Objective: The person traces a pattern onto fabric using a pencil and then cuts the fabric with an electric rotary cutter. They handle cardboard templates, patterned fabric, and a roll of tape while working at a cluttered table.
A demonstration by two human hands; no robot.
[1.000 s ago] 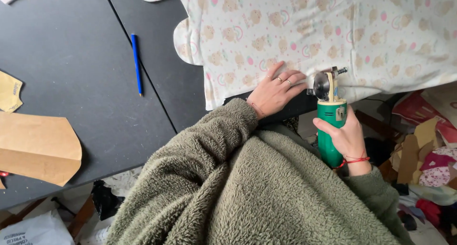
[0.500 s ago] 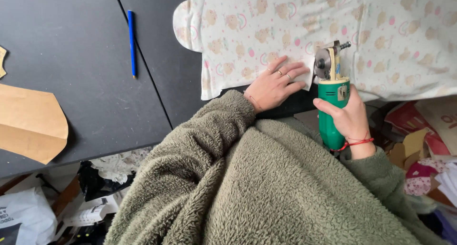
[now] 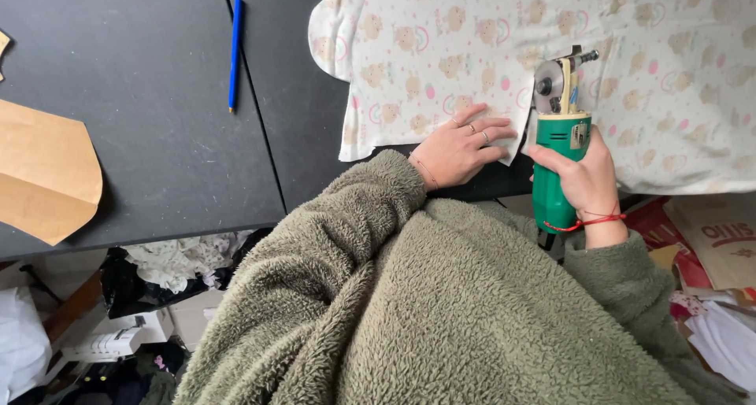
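1. Right hand (image 3: 584, 169) wraps the green cutter (image 3: 557, 141), blade at 12 o'clock.
2. Left hand (image 3: 459, 147) lies flat, fingers spread, on the fabric (image 3: 488, 51), at the cutter's 9 o'clock.

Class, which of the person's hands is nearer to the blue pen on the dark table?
Left. The left hand presses the printed fabric right of the blue pen; the right hand grips the green cutter farther right.

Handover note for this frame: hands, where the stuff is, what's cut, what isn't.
Left hand: flat on the white printed fabric, beside the blade.
Right hand: grip closed on the green handheld rotary cutter, blade at the fabric's near edge.
Fabric spread on the dark grey table.
Done: fabric's left end already has a curved outline.
Left: how far the cut reaches cannot be told.
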